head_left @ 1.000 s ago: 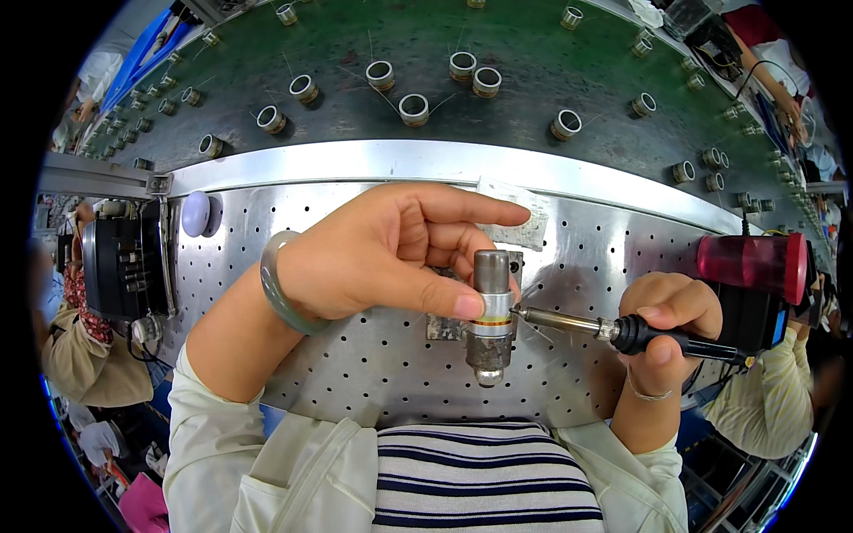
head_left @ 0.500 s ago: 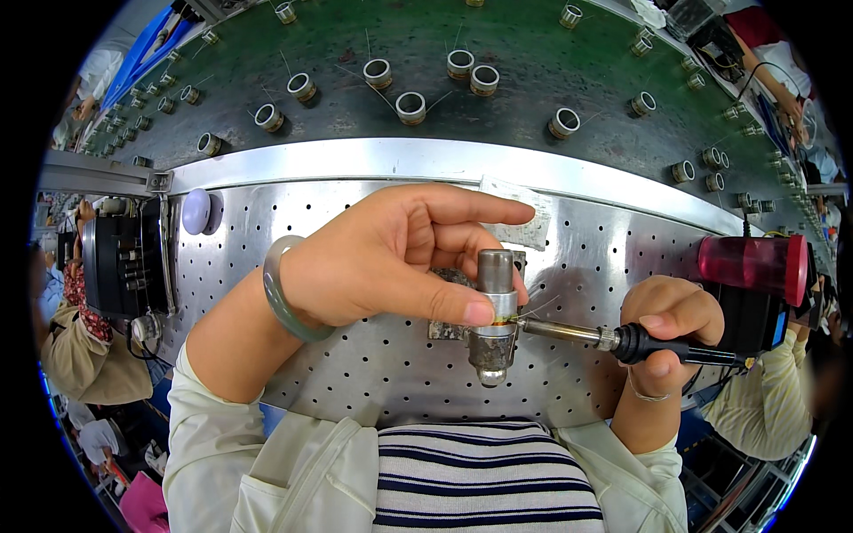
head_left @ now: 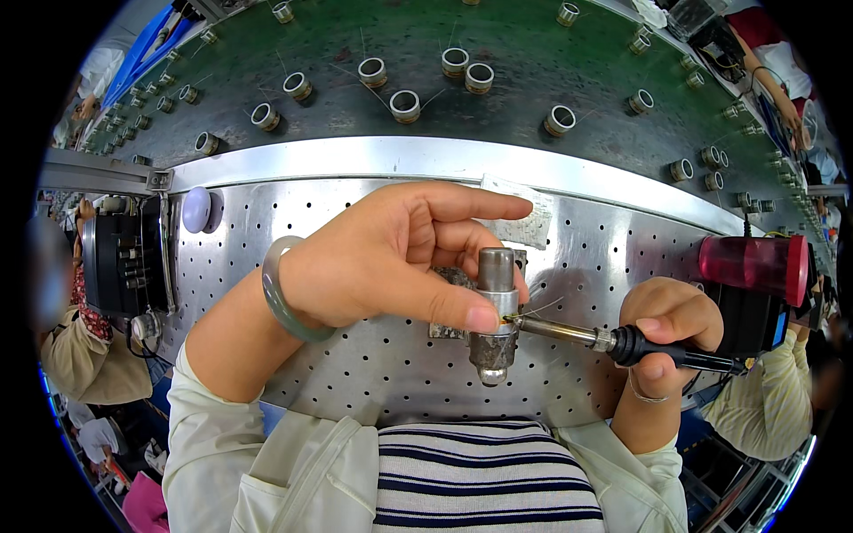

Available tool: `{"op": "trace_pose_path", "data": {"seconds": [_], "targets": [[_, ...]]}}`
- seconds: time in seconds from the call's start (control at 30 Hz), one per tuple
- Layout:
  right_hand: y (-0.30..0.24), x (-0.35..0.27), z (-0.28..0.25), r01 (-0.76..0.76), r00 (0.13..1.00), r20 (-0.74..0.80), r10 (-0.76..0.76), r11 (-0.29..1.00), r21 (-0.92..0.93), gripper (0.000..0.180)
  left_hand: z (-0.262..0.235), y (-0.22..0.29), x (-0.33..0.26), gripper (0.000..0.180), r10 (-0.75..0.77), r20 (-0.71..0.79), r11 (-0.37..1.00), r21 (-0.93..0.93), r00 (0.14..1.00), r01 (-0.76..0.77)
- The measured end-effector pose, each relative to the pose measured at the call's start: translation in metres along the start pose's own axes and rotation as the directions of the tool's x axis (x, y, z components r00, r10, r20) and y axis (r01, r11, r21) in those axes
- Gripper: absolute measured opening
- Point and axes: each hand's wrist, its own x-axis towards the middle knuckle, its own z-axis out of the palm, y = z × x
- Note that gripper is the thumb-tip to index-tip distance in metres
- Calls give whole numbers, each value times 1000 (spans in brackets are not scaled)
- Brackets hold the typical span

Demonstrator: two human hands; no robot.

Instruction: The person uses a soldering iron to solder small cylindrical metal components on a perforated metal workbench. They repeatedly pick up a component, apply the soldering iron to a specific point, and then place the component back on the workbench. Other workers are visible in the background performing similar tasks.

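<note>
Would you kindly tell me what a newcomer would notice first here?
Dead centre, the left hand steadies a metal cylinder on the perforated steel table, while the right hand touches a soldering iron to its side. Beyond, metal rings dot a green belt.

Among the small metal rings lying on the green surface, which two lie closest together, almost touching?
The two rings at the top centre of the green surface, straight above the left hand. They sit side by side; all the other rings lie well apart.
</note>
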Motion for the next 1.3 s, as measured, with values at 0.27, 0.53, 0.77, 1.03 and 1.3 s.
{"op": "trace_pose_path", "data": {"seconds": [0.27, 0.53, 0.77, 1.03, 1.3], "targets": [[-1, -6, 0, -17, 994, -108, 16, 1000, -7, 28, 5, 2, -3, 80, -34, -31, 999, -30, 999, 33], [-3, -5, 2, -76, 993, -89, 77, 997, 16, 26, 3, 0, -1, 80, -40, -32, 999, -35, 999, 39], [-6, -8, 2, -68, 977, -206, 54, 996, -63, 25, 2, 1, 0, 81, -43, 10, 997, -56, 999, 44], [-15, 2, 10, -150, 894, -426, 140, 989, 10, 32, -23, 25, 6, 60, 191, -152, 981, 37, 970, -188], [-13, 4, 16, -155, 887, -437, 147, 988, 16, 30, -205, 115, -67, 28, 888, -323, 169, 891, 327, 421]]}}
